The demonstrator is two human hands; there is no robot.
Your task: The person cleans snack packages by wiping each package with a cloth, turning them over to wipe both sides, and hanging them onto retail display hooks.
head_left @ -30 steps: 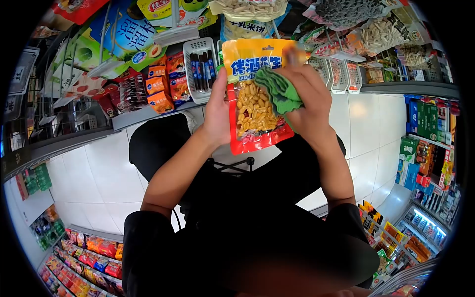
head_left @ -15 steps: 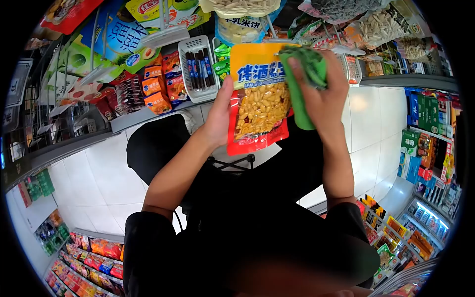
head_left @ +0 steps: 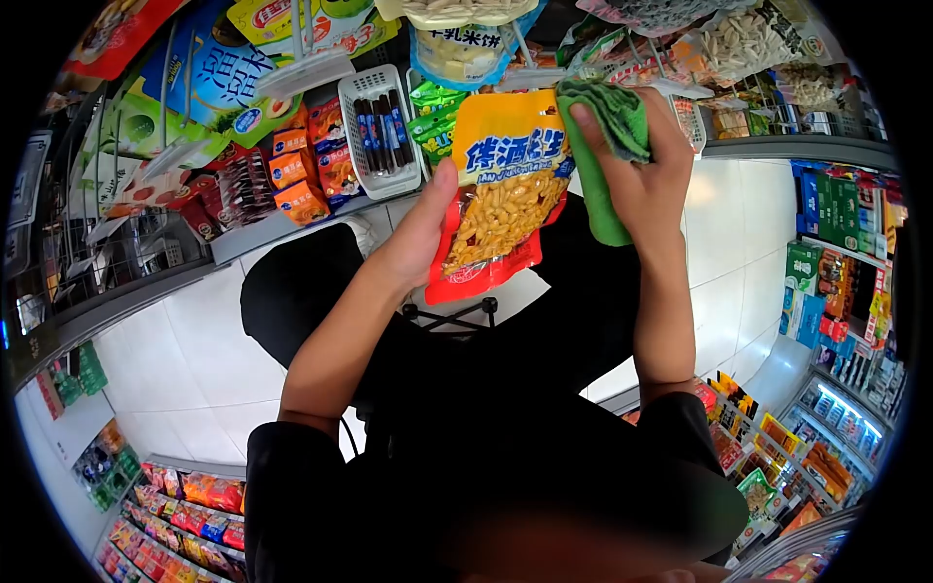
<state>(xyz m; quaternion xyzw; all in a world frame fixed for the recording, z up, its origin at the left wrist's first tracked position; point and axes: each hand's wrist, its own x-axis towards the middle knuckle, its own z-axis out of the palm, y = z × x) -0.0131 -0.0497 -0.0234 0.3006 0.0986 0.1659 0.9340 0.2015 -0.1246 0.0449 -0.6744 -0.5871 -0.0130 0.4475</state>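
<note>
"Two hands up, ctr of frame. Which has the pkt?"

"Left hand (head_left: 420, 231): clamped on the L edge of a glossy yellow-and-red plastic peanut packet (head_left: 507, 209). Thumb near the front edge; fingers behind, hidden."

"Long axis?"

"Lower L to upper R, tilted; yellow end toward top of frame, red end toward bottom."

"& the right hand (head_left: 656, 165)?"

"Closed round a folded green fabric cloth with a dark-patterned side (head_left: 595, 185). Cloth's by pkt's upper R corner; can't tell if it's pressing."

"So pkt lies L of that hand, a bit lower?"

"Yep. Left's nearer, since it's touching."

"Arm pose?"

"Left forearm (head_left: 348, 335) slants up-R; right forearm (head_left: 666, 306) near vert., fingers curled in toward pkt. White slotted plastic basket (head_left: 392, 186) sits up-L of pkt."
</note>
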